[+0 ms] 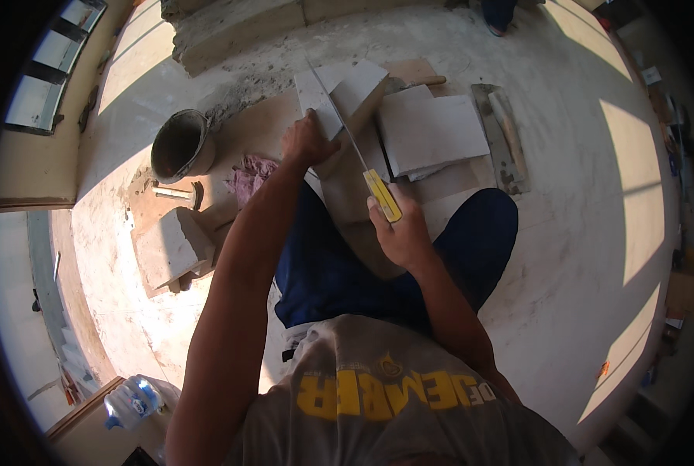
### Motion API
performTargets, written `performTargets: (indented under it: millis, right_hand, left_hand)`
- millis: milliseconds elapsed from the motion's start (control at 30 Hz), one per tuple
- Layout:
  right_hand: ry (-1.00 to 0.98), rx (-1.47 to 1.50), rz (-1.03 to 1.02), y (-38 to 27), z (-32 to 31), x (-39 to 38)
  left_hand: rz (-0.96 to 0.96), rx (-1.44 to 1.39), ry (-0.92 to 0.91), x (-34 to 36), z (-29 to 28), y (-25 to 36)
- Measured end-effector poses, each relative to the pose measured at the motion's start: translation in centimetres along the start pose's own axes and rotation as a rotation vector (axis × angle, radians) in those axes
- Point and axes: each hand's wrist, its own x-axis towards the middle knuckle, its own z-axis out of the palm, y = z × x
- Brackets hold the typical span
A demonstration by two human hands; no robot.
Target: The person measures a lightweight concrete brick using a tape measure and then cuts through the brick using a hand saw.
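Observation:
My right hand [405, 233] is closed round the yellow handle of a handsaw [382, 196]. The saw's long thin blade slants up and left across a pale block [313, 92]. My left hand [308, 141] grips the near end of that block, its thumb pointing right towards the blade. Another pale block [365, 84] lies at an angle just right of the blade. How deep the blade sits in the block cannot be made out.
Pale slabs [432, 133] lie stacked to the right, beside a trowel-like tool [507, 136] with a wooden handle. Leftward stand a dark bucket [182, 147], a hammer [178, 193], a pink cloth [252, 175] and a cut block [168, 247]. Another person's leg [498, 14] shows at the far edge.

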Motion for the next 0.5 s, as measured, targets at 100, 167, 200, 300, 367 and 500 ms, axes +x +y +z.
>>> performTargets:
  millis: [100, 167, 200, 300, 367, 500]
  right_hand:
    - [-0.003, 0.018, 0.143, -1.9, -3.9, -10.5]
    - [0.027, 0.03, 0.129, -2.0, -4.8, -11.1]
    - [0.043, 0.05, 0.091, -1.8, -4.4, -10.1]
    - [-0.009, -0.012, 0.033, 0.0, -2.1, -2.2]
    - [0.0, -0.023, 0.021, 0.6, -1.3, 3.1]
    - [0.023, -0.077, -0.01, 0.8, -0.2, 4.3]
  left_hand:
    - [0.011, 0.015, 0.007, -0.4, 0.6, -0.1]
    - [0.028, 0.011, 0.024, 0.1, -0.1, 0.5]
    - [0.025, -0.004, 0.014, -0.1, -0.3, 0.4]
    - [0.014, -0.005, 0.012, -0.6, 0.4, 0.2]
    - [0.021, 0.004, 0.014, -0.3, 0.8, 0.8]
    - [-0.002, -0.012, 0.004, 0.5, 0.2, 0.2]
